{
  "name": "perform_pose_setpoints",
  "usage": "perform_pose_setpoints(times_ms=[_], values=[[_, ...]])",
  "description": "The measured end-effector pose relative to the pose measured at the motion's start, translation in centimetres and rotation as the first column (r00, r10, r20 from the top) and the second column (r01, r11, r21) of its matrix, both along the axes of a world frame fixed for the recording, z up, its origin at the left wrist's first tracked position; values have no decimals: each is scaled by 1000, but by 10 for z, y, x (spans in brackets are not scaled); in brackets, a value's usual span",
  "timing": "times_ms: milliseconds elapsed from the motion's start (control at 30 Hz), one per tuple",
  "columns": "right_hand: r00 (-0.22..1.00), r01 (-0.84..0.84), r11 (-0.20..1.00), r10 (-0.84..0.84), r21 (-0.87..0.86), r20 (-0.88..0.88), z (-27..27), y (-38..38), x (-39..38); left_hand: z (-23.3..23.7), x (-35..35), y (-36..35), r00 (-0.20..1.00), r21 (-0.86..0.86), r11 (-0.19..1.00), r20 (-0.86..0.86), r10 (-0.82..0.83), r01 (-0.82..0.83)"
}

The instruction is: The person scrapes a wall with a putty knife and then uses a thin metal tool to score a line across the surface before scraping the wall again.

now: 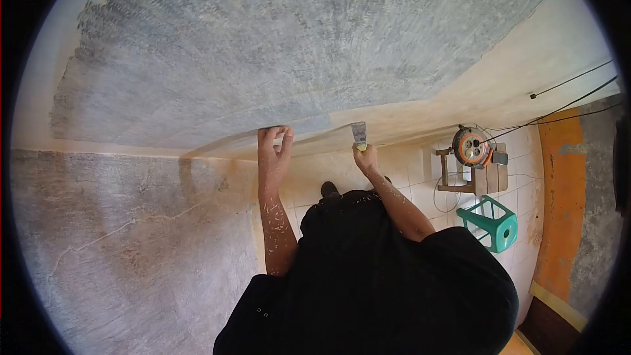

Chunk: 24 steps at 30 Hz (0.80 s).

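My right hand point(365, 157) is wrapped round the handle of a scraper point(359, 133), its flat metal blade tipped up against the pale lower part of the wall. To the left, my left hand point(273, 148) has its fingertips against the wall, fingers bent and the thumb apart from them, with nothing seen in it. The wall in front bears a large grey stripped patch point(296, 52) with rough scrape marks, bordered by cream paint. Pale flakes cling to both forearms.
A mottled side wall point(131, 236) meets the front wall at the left. On the right, a cable reel point(472, 146) rests on a small wooden bench point(490, 181), and cords run from it toward the upper right. Beside it stands a green plastic stool point(505, 231) on the tiled floor.
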State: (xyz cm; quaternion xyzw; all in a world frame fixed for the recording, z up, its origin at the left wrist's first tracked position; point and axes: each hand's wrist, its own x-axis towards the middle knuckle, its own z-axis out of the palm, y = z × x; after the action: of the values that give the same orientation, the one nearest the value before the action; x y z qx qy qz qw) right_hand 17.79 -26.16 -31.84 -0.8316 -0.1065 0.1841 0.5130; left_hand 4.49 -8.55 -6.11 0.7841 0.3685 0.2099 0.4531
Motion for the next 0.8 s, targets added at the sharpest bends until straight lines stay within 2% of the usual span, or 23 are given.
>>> perform_pose_setpoints(times_ms=[133,200,300,400,500,567,667,767,800], values=[[999,-44,999,44,-18,10,34,13,9,0,-4,-5,1000,20,1000,-27,6,-6],[999,-46,997,47,-66,14,-1,-1,11,0,2,0,1000,42,999,-21,5,-4],[1000,-4,992,5,-124,7,-10,-10,12,0,2,2,999,48,999,-42,26,-24],[1000,14,991,-13,-135,11,-15,-7,6,-2,3,3,993,-28,997,83,78,-76],[1000,6,994,-4,-110,12,-20,-11,12,-5,2,7,970,-19,996,227,91,-89],[1000,6,993,-3,-122,25,-12,-9,6,-2,3,8,972,-18,995,211,104,-103],[995,31,983,-13,-184,98,-35,-13,12,2,4,4,971,-39,991,198,131,-126],[1000,-20,996,21,-82,6,-1,-8,10,-2,7,9,963,-29,991,230,137,-134],[999,-29,994,30,-104,12,-4,-12,11,-2,4,5,961,-33,989,235,147,-144]])
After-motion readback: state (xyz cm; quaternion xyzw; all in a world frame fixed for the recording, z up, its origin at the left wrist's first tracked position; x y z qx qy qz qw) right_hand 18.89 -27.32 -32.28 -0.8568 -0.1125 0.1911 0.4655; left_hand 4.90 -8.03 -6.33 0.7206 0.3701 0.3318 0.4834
